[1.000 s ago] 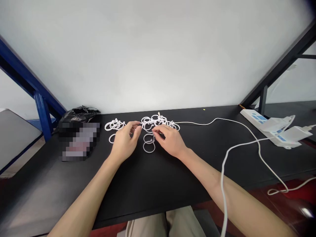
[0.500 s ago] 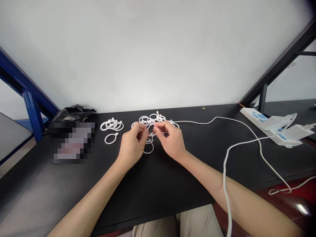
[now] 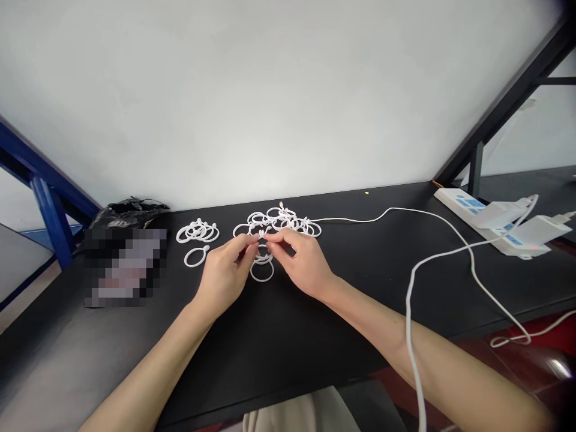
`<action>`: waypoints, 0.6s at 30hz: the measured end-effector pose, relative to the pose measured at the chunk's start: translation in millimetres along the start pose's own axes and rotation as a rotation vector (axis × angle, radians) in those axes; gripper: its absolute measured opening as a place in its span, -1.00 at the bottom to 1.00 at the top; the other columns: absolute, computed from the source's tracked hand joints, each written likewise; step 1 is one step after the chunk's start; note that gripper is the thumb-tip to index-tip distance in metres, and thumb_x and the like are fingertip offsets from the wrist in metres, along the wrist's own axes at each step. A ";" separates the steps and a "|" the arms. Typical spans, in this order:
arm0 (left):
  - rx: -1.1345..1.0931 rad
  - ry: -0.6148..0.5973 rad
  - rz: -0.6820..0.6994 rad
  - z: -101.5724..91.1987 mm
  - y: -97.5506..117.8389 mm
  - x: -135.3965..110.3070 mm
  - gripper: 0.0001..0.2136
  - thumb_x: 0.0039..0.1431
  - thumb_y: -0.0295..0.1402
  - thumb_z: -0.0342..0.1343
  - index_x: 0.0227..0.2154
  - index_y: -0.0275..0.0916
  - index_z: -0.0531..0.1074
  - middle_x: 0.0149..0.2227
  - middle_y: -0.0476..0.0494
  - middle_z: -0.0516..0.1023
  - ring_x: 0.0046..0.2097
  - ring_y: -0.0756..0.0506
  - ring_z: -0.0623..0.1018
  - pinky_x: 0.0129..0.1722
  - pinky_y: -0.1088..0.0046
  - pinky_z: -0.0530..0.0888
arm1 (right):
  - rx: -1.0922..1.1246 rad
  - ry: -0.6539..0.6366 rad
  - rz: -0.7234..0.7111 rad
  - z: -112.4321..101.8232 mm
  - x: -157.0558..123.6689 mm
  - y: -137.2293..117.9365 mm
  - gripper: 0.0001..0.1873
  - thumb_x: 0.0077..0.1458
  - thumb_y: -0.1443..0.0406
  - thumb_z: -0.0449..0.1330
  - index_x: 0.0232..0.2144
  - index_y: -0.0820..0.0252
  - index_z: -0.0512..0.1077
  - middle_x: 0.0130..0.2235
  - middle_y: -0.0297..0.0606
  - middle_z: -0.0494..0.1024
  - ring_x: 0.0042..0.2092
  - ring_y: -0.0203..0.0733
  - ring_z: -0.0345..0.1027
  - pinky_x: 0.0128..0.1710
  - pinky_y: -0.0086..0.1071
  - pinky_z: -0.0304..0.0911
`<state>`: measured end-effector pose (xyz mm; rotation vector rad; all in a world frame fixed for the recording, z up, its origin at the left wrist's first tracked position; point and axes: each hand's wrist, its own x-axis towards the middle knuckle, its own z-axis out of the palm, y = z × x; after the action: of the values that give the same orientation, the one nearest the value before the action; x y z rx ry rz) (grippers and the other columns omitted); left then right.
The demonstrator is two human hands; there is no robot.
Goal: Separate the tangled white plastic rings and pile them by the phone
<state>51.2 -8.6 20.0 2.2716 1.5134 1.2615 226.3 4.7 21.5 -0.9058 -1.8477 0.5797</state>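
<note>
"What's the backdrop?"
"A pale wall (image 3: 279, 102) behind a black tabletop (image 3: 288, 342)."
"Fingers?"
"Left hand (image 3: 226, 270) and right hand (image 3: 300, 261) angle inward, thumbs and forefingers nearly closed, pinching one thin white ring (image 3: 261, 234) toward the far edge's middle."
"Others?"
"One tangled white heap (image 3: 292, 223) behind; leftward, one lone knobbed white ring (image 3: 206, 248) and one overlapping ring cluster (image 3: 198, 223), number unclear. Right edge: one white power strip (image 3: 470, 207)."

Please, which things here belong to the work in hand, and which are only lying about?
Seemingly of the work:
left hand and right hand, pinching a small white piece
heap of white rings behind them
smaller group of rings at left

Seemingly just lying about:
black plastic bag
power strip
white cable
blurred item, unclear what
</note>
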 end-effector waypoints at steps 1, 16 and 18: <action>0.009 -0.006 0.013 -1.1 -2.5 -1.5 -0.84 0.29 -0.34 0.01 -0.24 -0.22 0.48 -0.46 0.04 0.55 -0.55 0.09 0.40 -0.52 0.60 0.31 | 0.005 -0.021 -0.002 0.8 -0.6 0.1 -0.86 0.23 0.35 0.11 -0.25 0.15 0.48 -0.31 -0.34 0.57 -0.31 -0.30 0.44 -0.26 -0.41 0.35; 0.187 0.187 -0.310 -8.9 -24.9 13.9 -0.80 0.26 -0.24 -0.04 -0.26 -0.17 0.44 -0.36 -0.07 0.58 -0.34 -0.09 0.52 -0.23 0.38 0.40 | -0.194 -0.136 0.087 1.2 1.8 5.3 -0.70 0.26 0.19 0.08 -0.02 0.14 0.44 -0.19 -0.25 0.54 -0.29 -0.27 0.43 -0.22 -0.31 0.35; 0.321 0.209 -0.364 -20.1 -42.9 14.2 -0.78 0.25 -0.23 -0.07 -0.28 -0.18 0.45 -0.31 -0.15 0.57 -0.25 -0.17 0.51 -0.16 0.28 0.40 | -0.277 -0.269 0.093 0.8 0.0 2.4 -0.76 0.24 0.16 0.12 -0.17 0.13 0.49 -0.33 -0.32 0.51 -0.36 -0.29 0.38 -0.31 -0.35 0.29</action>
<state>9.1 17.4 18.5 1.9387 2.2229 1.2508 226.4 6.1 19.4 -1.1467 -2.1744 0.5298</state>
